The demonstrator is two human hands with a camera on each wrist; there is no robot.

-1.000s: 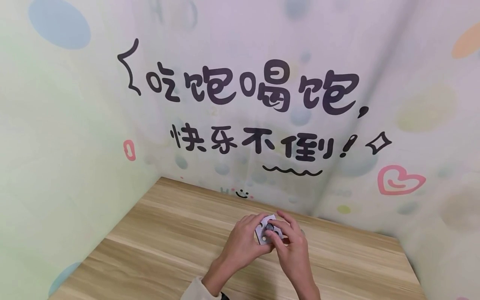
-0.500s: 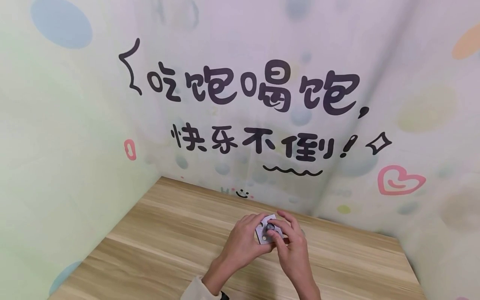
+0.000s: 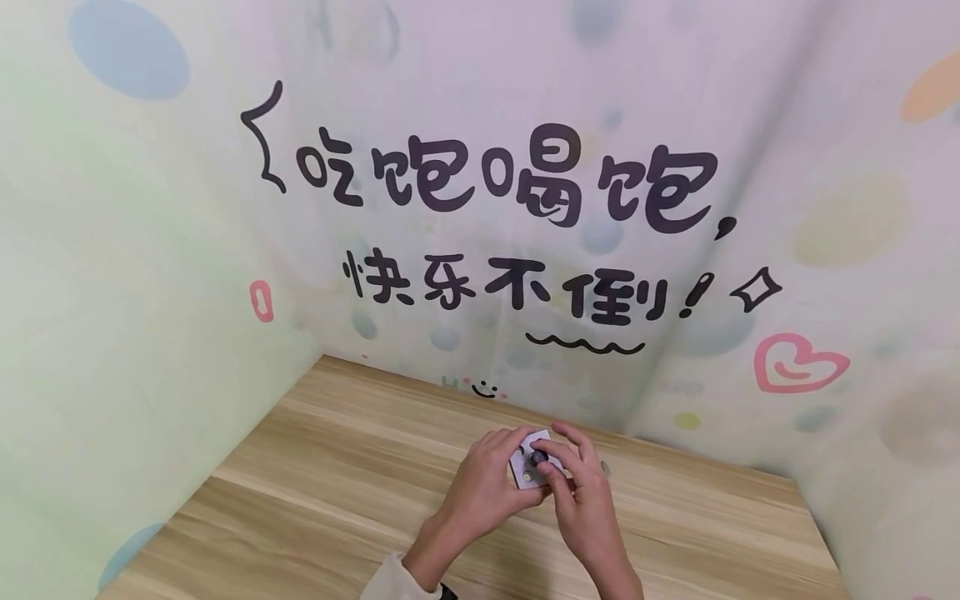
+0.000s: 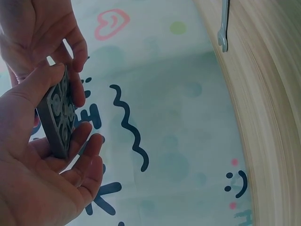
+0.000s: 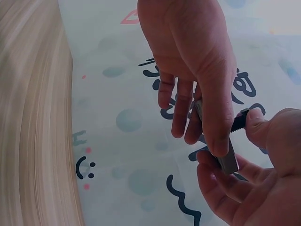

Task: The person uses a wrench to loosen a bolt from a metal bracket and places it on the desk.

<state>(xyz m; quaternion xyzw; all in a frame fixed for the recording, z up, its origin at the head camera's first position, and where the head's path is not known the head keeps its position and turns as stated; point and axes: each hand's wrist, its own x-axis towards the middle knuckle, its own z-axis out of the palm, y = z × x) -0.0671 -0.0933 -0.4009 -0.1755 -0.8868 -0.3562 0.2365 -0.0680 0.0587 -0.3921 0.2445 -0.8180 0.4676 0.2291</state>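
Observation:
Both hands meet above the wooden table (image 3: 337,483) near the back wall. My left hand (image 3: 504,468) grips a small grey metal plate (image 3: 522,467) with round holes by its edges; the left wrist view shows this plate (image 4: 57,115) edge-on between thumb and fingers. My right hand (image 3: 553,467) pinches a dark threaded bolt (image 3: 537,458) that sits in the plate. In the right wrist view the bolt (image 5: 238,123) sticks out of the plate (image 5: 229,162) against the right thumb.
A small grey wrench (image 4: 224,26) lies on the table near the wall. Printed cloth walls (image 3: 150,292) close the table in on the left, back and right. Bare wood stretches left of the hands.
The right fingers have shifted slightly on the bolt, which now shows a little more. The left hand keeps the plate in the same place.

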